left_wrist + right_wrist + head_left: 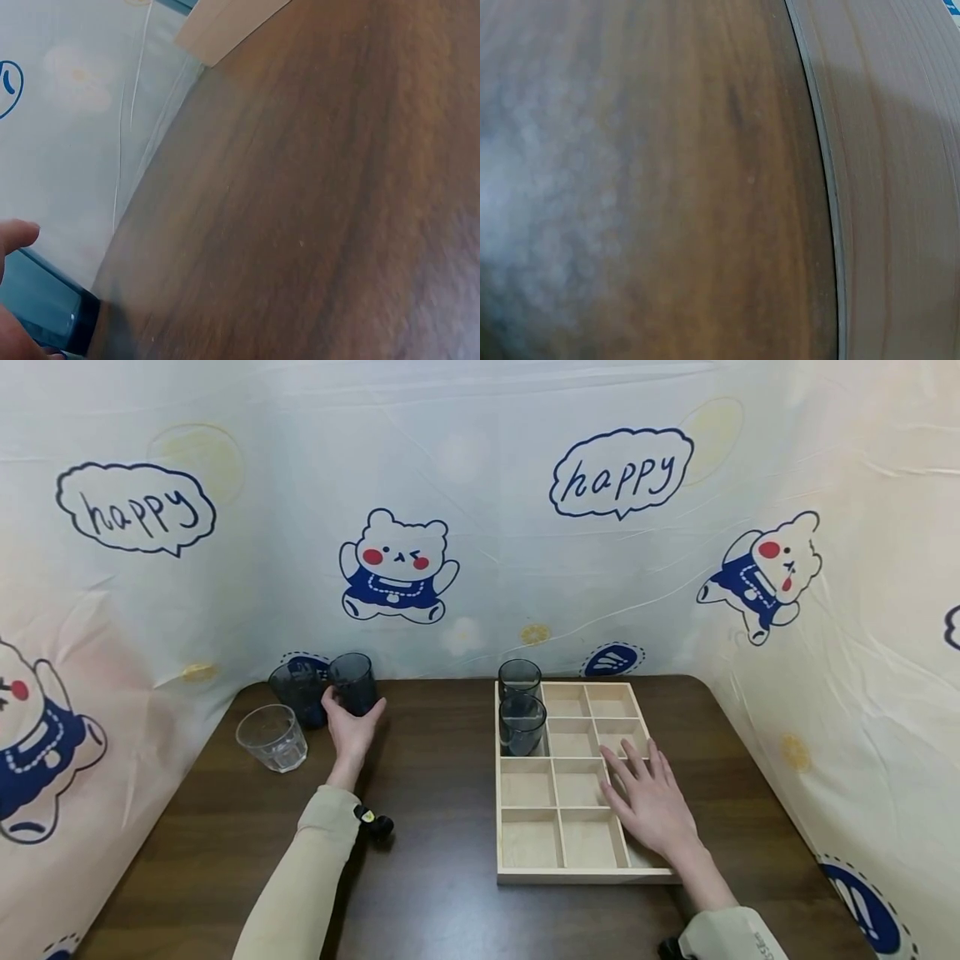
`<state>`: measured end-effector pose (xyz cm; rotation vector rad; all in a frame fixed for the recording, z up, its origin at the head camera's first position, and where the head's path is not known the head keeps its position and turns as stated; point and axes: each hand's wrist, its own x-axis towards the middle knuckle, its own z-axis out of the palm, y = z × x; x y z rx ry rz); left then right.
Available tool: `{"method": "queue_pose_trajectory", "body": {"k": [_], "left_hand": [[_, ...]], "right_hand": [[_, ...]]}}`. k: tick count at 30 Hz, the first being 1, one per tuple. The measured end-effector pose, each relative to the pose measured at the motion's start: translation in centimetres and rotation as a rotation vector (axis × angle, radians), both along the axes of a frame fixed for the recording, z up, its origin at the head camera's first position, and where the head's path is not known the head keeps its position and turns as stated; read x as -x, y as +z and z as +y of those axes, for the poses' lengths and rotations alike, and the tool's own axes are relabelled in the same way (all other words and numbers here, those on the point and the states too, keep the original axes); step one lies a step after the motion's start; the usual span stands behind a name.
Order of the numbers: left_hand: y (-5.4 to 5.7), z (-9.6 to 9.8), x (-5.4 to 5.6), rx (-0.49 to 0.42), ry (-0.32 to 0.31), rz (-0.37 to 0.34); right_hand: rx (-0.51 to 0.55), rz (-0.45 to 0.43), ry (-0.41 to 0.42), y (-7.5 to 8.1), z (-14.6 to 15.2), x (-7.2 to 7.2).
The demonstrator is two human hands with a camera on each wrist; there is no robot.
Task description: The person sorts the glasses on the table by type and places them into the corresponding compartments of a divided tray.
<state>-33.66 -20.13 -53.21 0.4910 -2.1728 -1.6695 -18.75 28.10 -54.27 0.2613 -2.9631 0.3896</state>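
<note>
At the back left of the table, my left hand [352, 731] grips a dark tinted glass [352, 681], thumb on its right side and fingers on its left. Part of that glass [45, 300] shows at the lower left of the left wrist view, beside a bit of the hand. My right hand [656, 802] lies over the right side of a wooden compartment tray [592, 877], fingers spread. Two dark glasses stand in the tray's left column: a rear glass [520, 674] and a nearer glass [522, 727], in separate compartments.
Another dark glass [300, 693] stands just left of the gripped one. A clear glass [272, 739] stands in front of it. Behind the brown table [435, 827] hangs a patterned cloth [495, 585].
</note>
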Motion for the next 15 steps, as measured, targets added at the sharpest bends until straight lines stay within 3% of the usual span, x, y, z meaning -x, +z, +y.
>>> {"method": "queue_pose_trajectory", "body": {"k": [7,15], "left_hand": [[0.1,0.6,1.1,-0.051,0.053,0.017],[0.2,0.6,1.9,-0.041,0.069,-0.015]], "right_hand": [[-0.001,0.003,-0.003,0.1,0.0,0.0],[-0.002,0.006,-0.005,0.0,0.0,0.0]]}}
